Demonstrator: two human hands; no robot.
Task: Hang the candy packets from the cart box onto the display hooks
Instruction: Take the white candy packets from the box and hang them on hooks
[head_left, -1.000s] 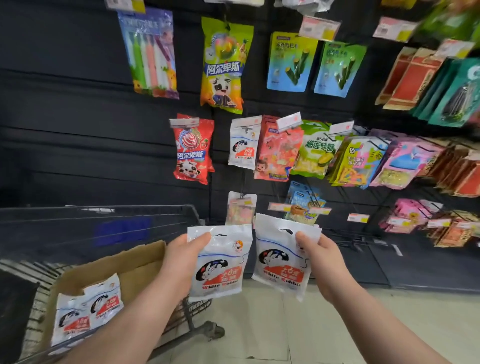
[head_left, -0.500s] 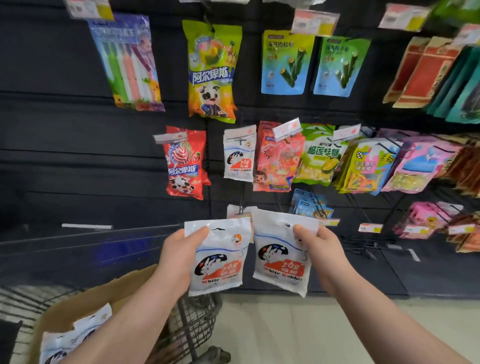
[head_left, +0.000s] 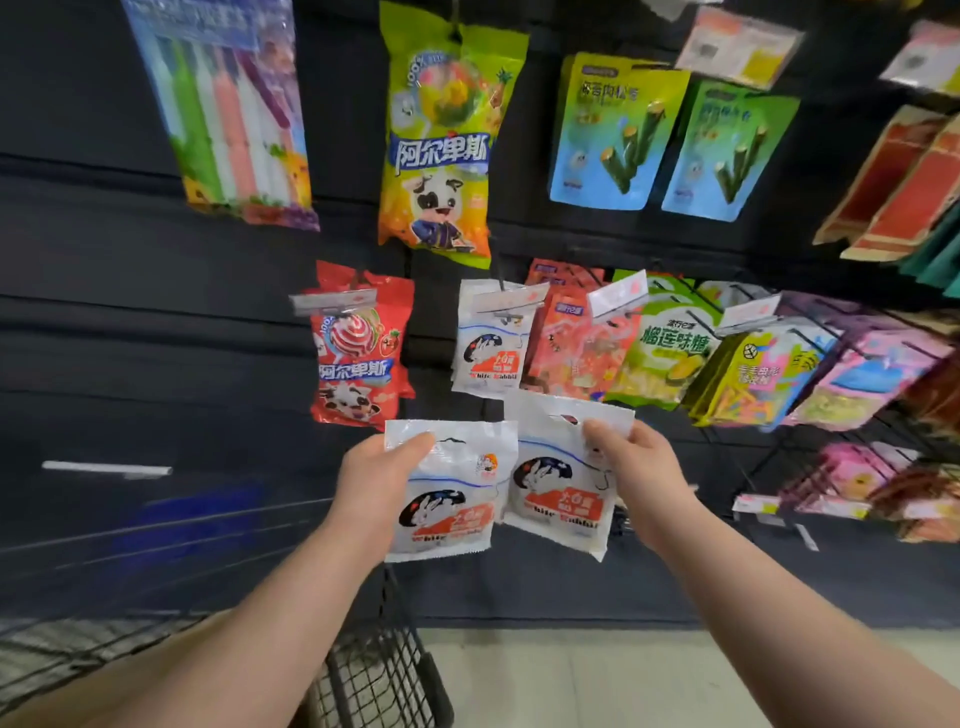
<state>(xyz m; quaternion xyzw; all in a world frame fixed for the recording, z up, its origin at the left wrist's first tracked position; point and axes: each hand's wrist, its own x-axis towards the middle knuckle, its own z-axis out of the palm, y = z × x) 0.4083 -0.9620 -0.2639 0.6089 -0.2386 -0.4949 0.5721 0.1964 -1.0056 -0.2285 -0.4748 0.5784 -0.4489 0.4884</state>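
Both hands loaded: left hand (head_left: 382, 475) pinches the upper left edge of one White Rabbit packet (head_left: 448, 491), right hand (head_left: 636, 470) pinches the top right of a second White Rabbit packet (head_left: 563, 475). The two packets sit side by side, edges overlapping or touching, right one a bit higher. Both are just below the hung White Rabbit packet (head_left: 491, 343) on its display hook (head_left: 506, 312), between the red lollipop bag (head_left: 361, 345) and the pink candy bag (head_left: 576, 343).

Likely step: thread the right packet first, since its hang hole (head_left: 569, 417) is closest to the hook tip.

How to do it clean:
- Keep thumb clear of the hole; right grip is just beside it.
- Square the packet to the hook, hole level with the tip, then push straight back along the wire.
- Mind the price tag (head_left: 511, 297) at the hook front; come in under it.
- Park the left packet low and aside so it doesn't foul.

Cart (head_left: 374, 675) corner is at bottom; box contents not visible.
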